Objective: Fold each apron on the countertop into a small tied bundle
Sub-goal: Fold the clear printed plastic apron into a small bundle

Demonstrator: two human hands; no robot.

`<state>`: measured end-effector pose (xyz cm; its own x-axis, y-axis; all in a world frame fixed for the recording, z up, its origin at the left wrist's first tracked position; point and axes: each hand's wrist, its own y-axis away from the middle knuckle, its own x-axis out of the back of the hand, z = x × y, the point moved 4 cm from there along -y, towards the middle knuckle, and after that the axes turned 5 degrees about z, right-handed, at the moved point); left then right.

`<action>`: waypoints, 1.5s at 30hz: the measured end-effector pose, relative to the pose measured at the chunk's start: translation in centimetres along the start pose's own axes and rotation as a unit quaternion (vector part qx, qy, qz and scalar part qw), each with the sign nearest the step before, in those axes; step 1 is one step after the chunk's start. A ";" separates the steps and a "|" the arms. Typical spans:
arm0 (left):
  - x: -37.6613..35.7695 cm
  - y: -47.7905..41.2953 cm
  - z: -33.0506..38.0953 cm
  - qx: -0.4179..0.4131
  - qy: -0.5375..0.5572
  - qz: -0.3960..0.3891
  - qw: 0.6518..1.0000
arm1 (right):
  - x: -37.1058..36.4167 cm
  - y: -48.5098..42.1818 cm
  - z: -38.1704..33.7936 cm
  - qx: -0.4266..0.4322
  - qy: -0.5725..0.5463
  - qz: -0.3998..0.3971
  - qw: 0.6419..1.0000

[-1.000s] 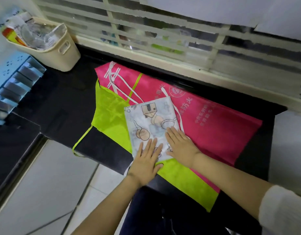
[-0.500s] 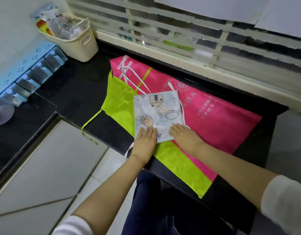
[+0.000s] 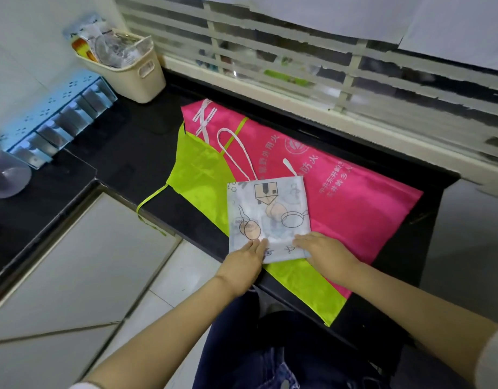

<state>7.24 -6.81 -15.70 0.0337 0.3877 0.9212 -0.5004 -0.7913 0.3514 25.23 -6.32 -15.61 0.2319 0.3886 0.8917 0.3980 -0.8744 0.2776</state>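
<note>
Hands slid back to the near edge of the white apron (image 3: 270, 214), left hand (image 3: 243, 261) and right hand (image 3: 325, 252) pressing flat, folded square with drawings, atop pink apron (image 3: 354, 214), by the front edge of the surface (image 3: 135, 153), bare room left.

Black countertop (image 3: 124, 153): L-shaped, glossy, dim reflections. Behind it, window (image 3: 270, 51) w/ pale horiz bars, white paper sheets (image 3: 312, 12) over the top part, soft daylight coming thru. At its far-left corner, cream basket (image 3: 135, 82) stuffed w/ packets. Along its left side, blue rack (image 3: 57, 119) against white wall (image 3: 26, 51), clear cup (image 3: 6, 178) beside rack. Below its front edge, pale tiled floor (image 3: 82, 276)
</note>
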 end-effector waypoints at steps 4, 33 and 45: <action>0.8 -0.2 -2.5 0.006 0.110 0.013 0.994 | 1.2 -0.6 1.1 -0.021 -0.071 0.020 0.997; 2.5 -5.4 -8.9 0.163 0.552 0.111 0.810 | 3.8 -5.3 5.2 -0.136 -0.287 0.154 0.936; 1.7 -6.1 -9.2 0.277 0.366 0.195 0.867 | 2.3 -6.8 5.7 -0.262 -0.237 0.144 0.925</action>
<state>2.41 3.03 -17.81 -0.7042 0.0750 0.7061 0.1484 -0.9569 0.2497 28.15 2.15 -17.50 0.6733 0.0937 0.7334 -0.1958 -0.9339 0.2991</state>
